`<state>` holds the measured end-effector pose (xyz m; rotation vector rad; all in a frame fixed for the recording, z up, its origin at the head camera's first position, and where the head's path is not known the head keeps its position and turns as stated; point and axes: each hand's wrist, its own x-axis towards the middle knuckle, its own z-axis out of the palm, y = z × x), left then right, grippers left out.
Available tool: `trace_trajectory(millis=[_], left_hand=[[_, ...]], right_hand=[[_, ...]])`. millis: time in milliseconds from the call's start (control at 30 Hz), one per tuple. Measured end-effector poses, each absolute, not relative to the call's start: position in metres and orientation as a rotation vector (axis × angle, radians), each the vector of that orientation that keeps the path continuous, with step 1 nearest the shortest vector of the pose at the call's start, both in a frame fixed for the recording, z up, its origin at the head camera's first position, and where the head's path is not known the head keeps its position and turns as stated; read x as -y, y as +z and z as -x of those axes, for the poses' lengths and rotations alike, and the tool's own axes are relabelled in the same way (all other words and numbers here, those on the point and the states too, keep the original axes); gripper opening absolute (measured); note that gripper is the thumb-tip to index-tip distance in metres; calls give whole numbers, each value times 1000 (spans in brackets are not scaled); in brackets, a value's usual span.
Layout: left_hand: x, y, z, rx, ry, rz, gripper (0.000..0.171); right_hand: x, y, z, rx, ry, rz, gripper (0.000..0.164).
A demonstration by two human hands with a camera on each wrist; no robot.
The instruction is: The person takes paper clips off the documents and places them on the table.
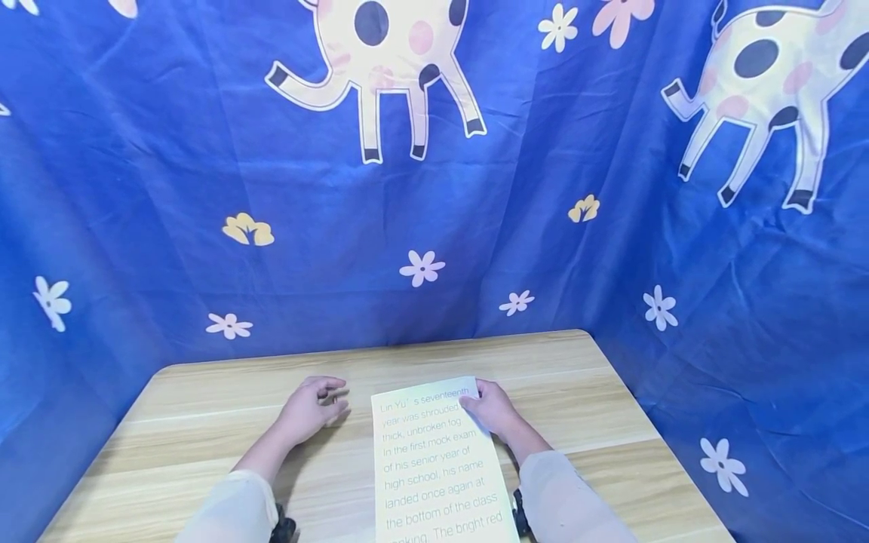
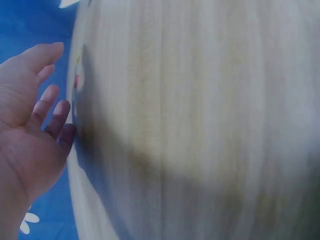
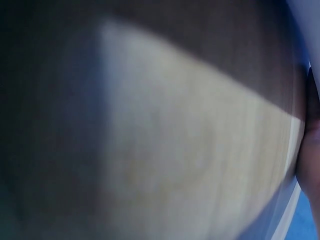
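Observation:
A tall printed sheet of paper (image 1: 434,471) with large lines of English text stands out in the head view, its lower end cut off by the frame. My right hand (image 1: 494,409) pinches it near the upper right corner, the thumb on the printed face and the other fingers mostly hidden behind. To the left of the sheet, apart from it, my left hand (image 1: 311,411) hovers low over the table with loosely bent fingers and nothing in them. In the left wrist view the left hand (image 2: 37,115) shows its palm and relaxed fingers. Only part of the right hand (image 3: 311,165) shows in the right wrist view.
Beneath both hands lies a light wood-grain table (image 1: 204,422) with rounded far corners. A blue curtain (image 1: 326,226) printed with cows and flowers hangs behind it and along the sides. Dark wrist devices are partly visible below the sleeves. Shadow covers much of the right wrist view.

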<state>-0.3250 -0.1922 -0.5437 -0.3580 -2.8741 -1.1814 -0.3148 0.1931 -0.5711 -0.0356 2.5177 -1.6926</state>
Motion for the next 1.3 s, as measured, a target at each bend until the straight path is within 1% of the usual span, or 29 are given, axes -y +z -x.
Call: trace_trajectory(millis=[133,300,467,600,833,933,1167,1300], left_hand=[[196,-540,320,2840,-1195,345,41],[203,-539,312,2830,-1202,332,38],[214,-535,305,2831,-1177,312,34],[222,-528,304,2819,-1176,286,31],[224,-519,299,2823,-1196,281,32],[221,-518,297,2841,-1211,290,32],[215,-517,294,2871,-1206,286,31],[214,-520,293,2868,-1226,278,30]], right_hand=[[-191,-571,315,-2520,-1687,22,30],[-191,-572,317,-2550,-1652,0,30],[-185,-568,316,-2627,-1600,-34,36],[-177,-565,314,-2720,-1536,-55,37],[-164,-555,313,-2977,-1107,-25,56],[-163,-552,313,-3002,-969,-28,59],[-165,-550,314,-3007,-877,-3,65],[-166,-550,316,-3008,-898,-48,69]])
